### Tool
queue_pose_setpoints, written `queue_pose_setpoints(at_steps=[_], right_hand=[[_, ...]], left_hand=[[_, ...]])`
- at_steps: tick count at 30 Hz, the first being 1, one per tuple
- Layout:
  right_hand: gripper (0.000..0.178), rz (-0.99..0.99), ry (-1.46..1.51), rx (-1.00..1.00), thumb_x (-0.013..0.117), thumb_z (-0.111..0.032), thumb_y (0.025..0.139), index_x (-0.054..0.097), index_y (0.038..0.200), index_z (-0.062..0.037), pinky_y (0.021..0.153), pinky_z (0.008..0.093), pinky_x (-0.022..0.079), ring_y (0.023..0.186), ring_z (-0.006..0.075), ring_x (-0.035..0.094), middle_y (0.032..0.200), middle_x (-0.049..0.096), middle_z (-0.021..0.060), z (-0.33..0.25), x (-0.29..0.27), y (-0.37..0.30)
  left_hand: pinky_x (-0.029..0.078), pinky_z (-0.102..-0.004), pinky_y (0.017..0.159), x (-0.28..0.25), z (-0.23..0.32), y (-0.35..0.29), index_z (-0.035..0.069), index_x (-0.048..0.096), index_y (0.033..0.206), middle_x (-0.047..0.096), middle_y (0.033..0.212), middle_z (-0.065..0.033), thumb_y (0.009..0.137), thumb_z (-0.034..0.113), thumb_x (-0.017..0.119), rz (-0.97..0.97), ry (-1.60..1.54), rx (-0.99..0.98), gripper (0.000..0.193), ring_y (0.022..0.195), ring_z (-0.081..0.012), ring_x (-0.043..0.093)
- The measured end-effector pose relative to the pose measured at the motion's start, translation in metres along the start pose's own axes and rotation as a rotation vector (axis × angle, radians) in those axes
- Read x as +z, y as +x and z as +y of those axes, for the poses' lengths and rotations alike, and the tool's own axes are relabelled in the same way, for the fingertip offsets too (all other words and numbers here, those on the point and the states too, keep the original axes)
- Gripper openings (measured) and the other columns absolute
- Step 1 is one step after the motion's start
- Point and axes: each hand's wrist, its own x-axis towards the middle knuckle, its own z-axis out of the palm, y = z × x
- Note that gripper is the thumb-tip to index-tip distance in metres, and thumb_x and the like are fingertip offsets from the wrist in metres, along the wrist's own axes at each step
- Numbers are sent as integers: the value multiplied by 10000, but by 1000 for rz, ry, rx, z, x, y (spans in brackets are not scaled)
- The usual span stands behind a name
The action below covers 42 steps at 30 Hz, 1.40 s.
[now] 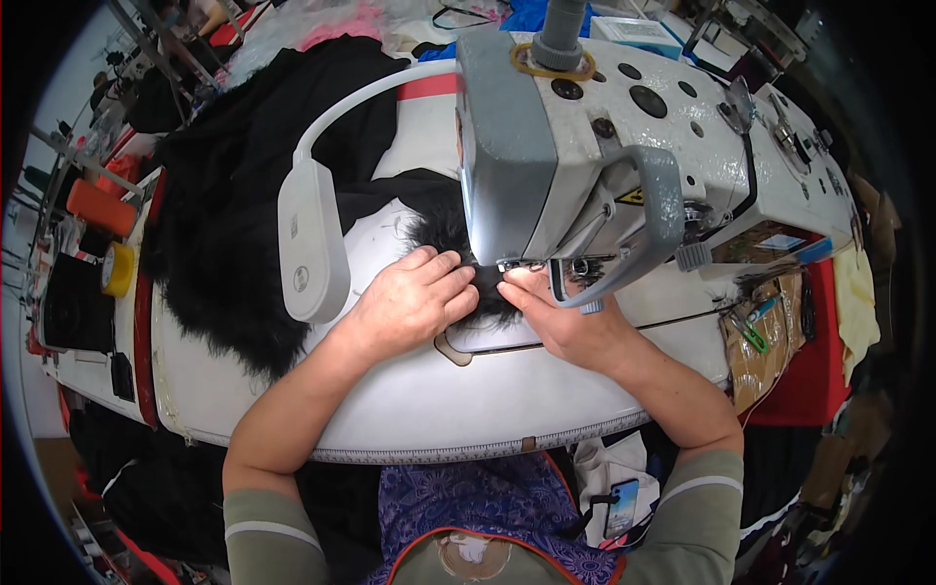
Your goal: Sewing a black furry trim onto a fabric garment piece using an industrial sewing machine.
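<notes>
A piece of black furry fabric point(437, 226) lies under the head of a white and grey sewing machine point(512, 146). My left hand point(414, 304) presses and grips it just left of the presser foot point(520, 264), fingers curled close together. On the right side of the foot, my right hand point(561, 317) pinches the fabric's edge between thumb and fingers, with the fingers partly hidden behind the machine's grey guard point(658, 210). Long black hairs stick out below my left fingertips. The needle itself is too small to make out.
A white lamp point(314, 244) on a bent arm hangs left of the machine. More black furry cloth point(234, 195) covers the table's left side. Green-handled thread snips point(751, 334) lie on brown cardboard at the right. A measuring tape strip point(468, 455) follows the white table's point(390, 419) front edge.
</notes>
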Motion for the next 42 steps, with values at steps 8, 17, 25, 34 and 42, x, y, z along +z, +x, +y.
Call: queue_pose_setpoints(at_steps=[8,17,25,34,42], right_hand=[[297,-21,13,57,694,-51,748,689,1045,-64,833,376,500,980,215,611,1057,650,48,-4,-3,-2],[244,61,37,165,695,-87,768,679,1012,-82,700,370,511,851,190,644,930,639,22,6,8,-11],[253,90,-183,40,729,-130,744,673,990,-131,583,335,479,740,160,644,861,625,-16,12,2,-5],[94,114,-230,42,722,-120,780,652,843,-122,536,326,458,682,178,633,800,629,-1,14,9,-9],[263,53,-145,115,734,-97,748,665,999,-134,646,370,493,765,200,641,861,630,4,18,13,-14]], left_hand=[[470,-407,987,-5,0,-3,79,646,875,666,1104,-47,767,172,602,-57,-7,-77,149,1153,-247,572],[468,-391,1004,-8,1,1,61,652,971,668,1120,-63,785,165,595,-104,-67,-54,221,1134,-245,595],[457,-406,1014,-5,-3,1,59,650,1019,662,1126,-64,790,151,592,-117,-81,-106,253,1129,-252,604],[464,-414,992,-2,-1,1,53,655,1052,654,1139,-58,800,147,591,-122,-85,-145,277,1134,-253,606],[482,-404,964,0,-2,2,56,667,1066,657,1147,-51,782,113,595,-120,-118,-188,298,1146,-251,604]])
